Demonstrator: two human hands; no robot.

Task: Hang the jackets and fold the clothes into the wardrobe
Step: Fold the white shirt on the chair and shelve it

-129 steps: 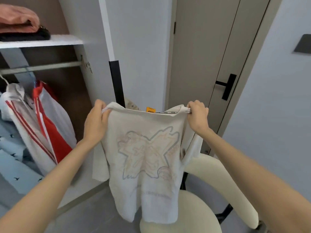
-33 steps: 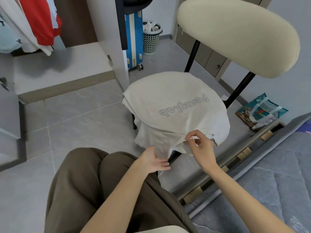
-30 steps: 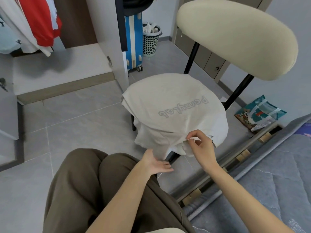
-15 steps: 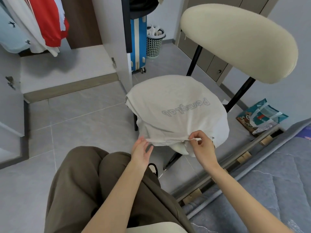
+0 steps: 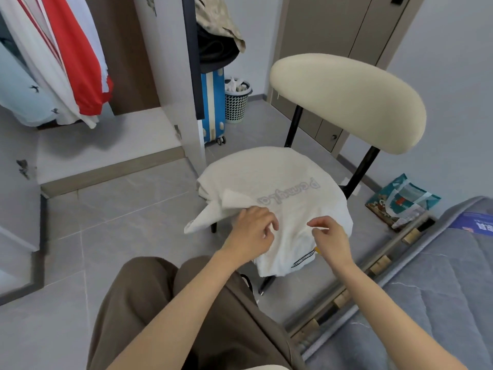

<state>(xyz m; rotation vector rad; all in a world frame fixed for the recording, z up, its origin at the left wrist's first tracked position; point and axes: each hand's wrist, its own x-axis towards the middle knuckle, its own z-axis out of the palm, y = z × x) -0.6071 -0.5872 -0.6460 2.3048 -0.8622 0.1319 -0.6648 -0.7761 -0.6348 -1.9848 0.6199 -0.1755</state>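
White T-shirt (image 5: 280,182) lies spread over the seat of the chair (image 5: 346,102), under and just ahead of both hands. Left hand (image 5: 250,231) grips its folded-over sleeve with curled fingers. Right hand (image 5: 329,237), just beside it, has its fingers curled over the cloth; whether it pinches any is unclear.

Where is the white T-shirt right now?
Head view, centre: the white T-shirt lies draped over the seat of the chair, with the left hand and right hand at its near edge.
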